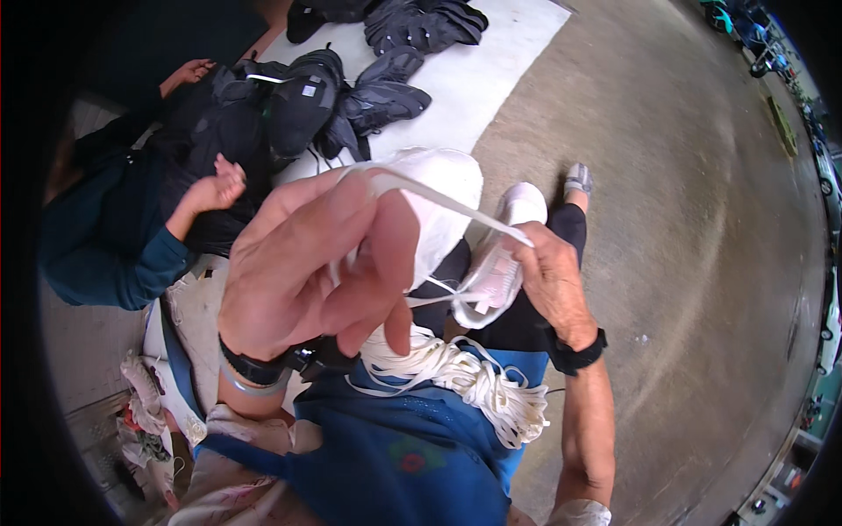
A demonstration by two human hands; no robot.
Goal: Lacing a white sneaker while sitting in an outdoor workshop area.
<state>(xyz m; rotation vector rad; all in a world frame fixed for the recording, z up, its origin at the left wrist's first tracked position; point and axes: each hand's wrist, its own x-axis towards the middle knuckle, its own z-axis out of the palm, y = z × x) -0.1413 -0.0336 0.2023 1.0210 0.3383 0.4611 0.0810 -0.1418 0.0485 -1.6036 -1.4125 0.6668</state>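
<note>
Close to the camera, my left hand (298,272) pinches a white shoelace (456,207) near its fingertips. The lace runs taut to the right, where my right hand (554,285) grips its other stretch between thumb and fingers. Just left of my right hand is a white and pale pink sneaker (493,285), tilted over my dark-trousered legs. Thin lace strands run from its opening toward my left hand. A thick bundle of white shoelaces (474,377) lies on the blue apron (386,438) across my lap. Behind my left fingers shows a white rounded thing (452,188), partly hidden.
Black sneakers (303,105) are heaped on a white tabletop (517,53) ahead. At the left sits a co-worker in a dark teal sleeve (123,259), with a hand (219,186) near the shoes. Concrete floor (684,245) spreads to the right; parked vehicles (829,175) stand at the far edge.
</note>
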